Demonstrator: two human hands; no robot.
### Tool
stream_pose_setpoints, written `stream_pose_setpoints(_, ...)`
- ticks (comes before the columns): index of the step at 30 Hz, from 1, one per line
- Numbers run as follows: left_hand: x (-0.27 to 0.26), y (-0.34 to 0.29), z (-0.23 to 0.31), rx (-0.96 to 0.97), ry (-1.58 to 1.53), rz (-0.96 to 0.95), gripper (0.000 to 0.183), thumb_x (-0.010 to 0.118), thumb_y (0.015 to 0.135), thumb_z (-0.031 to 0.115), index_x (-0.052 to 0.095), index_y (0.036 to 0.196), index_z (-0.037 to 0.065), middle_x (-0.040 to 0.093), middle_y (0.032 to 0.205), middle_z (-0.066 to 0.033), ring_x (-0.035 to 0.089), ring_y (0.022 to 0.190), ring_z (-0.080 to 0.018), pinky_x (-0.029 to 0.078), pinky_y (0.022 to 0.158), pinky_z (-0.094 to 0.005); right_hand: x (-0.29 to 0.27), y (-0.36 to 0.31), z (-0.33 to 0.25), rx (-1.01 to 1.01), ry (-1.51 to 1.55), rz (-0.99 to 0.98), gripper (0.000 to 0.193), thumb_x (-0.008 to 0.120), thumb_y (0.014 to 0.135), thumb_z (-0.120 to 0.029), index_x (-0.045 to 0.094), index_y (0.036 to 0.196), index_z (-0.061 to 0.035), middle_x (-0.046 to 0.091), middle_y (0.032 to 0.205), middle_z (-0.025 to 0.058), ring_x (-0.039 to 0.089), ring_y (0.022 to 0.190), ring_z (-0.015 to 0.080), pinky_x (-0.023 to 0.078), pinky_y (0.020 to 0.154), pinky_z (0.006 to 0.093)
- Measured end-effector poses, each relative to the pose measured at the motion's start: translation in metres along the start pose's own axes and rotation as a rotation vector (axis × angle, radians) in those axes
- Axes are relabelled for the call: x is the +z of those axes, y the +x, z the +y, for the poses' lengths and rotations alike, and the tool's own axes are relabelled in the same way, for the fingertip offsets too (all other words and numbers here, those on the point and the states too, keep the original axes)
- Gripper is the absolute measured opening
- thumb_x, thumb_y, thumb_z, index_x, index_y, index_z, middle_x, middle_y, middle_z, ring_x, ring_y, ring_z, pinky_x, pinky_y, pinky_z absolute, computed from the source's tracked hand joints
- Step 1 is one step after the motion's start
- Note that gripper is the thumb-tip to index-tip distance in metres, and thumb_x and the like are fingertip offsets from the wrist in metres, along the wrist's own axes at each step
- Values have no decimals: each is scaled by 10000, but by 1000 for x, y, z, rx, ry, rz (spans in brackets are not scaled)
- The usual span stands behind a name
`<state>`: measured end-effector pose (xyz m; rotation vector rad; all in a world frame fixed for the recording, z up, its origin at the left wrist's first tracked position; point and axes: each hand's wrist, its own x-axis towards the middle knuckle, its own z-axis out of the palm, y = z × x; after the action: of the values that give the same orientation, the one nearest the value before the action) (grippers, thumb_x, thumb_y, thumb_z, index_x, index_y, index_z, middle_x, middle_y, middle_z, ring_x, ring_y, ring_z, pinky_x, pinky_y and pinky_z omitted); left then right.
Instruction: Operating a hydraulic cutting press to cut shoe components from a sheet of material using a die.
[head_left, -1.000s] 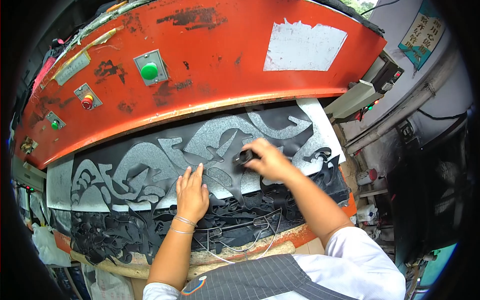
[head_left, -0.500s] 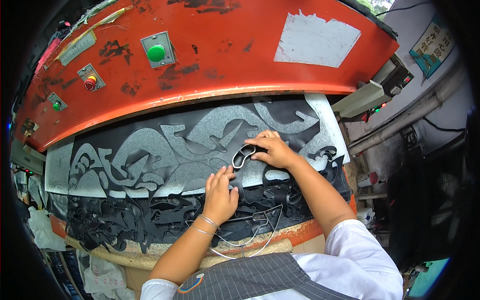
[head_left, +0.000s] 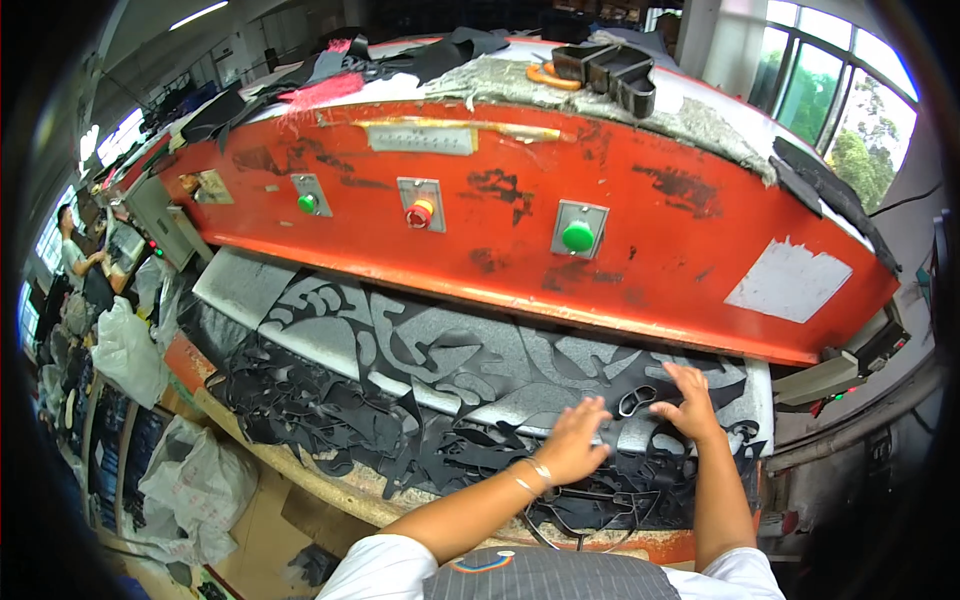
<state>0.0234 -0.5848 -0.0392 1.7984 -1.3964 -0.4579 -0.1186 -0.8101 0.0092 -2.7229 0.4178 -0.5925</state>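
A small metal cutting die point(head_left: 636, 401), a curved closed loop, rests on a black sheet point(head_left: 480, 325) with many shapes cut out of it. My right hand point(head_left: 692, 408) is just right of the die, thumb and fingers apart; the thumb is close to its edge, and I cannot tell if it touches. My left hand point(head_left: 577, 442), a little blurred, hovers with spread fingers left of and nearer than the die, holding nothing. Under the sheet, a pale grey cutting board point(head_left: 235, 285) shows through the gaps.
A red press beam point(head_left: 400, 250) with green and red buttons spans the far side. Black scraps point(head_left: 310, 400) heap along the near edge, beside a larger metal die point(head_left: 583, 541). Dark dies point(head_left: 605, 72) lie on top of the press. Plastic bags point(head_left: 130, 345) and a person point(head_left: 75, 255) are at left.
The view has swung up and left, revealing the press top and room. My right fingers have come off the die, which stays on the sheet. My left hand has drawn back from it.
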Motion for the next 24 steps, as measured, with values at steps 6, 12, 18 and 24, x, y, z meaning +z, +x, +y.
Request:
stream_pose_setpoints(6,-165,7,-90,-397,-235,490,528,703,826,151,509,1291,-4,522,1322,-181,509,1236,-284,377,1066,-376,-28,41,-67,51,203,119,529,806,715,-230,620,1179,-59,681,981,95,617,930,278,462,868,383)
stream_pose_setpoints(12,-332,-2,-204,-393,52,1169,680,616,909,148,276,1470,-32,305,1530,-196,296,1417,-289,196,1170,-383,12,140,-123,181,600,279,513,780,809,-311,508,1158,-50,672,883,101,655,780,163,534,714,304)
stream_pose_setpoints(18,-406,-18,-202,-159,108,1082,620,467,927,2,234,1502,-13,197,1587,-151,266,1442,-269,213,1161,-364,7,208,-174,195,385,436,283,661,872,-248,469,989,-77,646,767,138,640,701,390,497,575,465)
stream_pose_setpoints(24,-336,-59,-100,-476,43,609,404,550,965,155,516,1314,-44,568,1311,-183,553,1193,-267,408,1021,-349,19,108,-182,90,422,47,295,679,846,-274,518,972,-61,633,778,163,631,743,400,495,634,496)
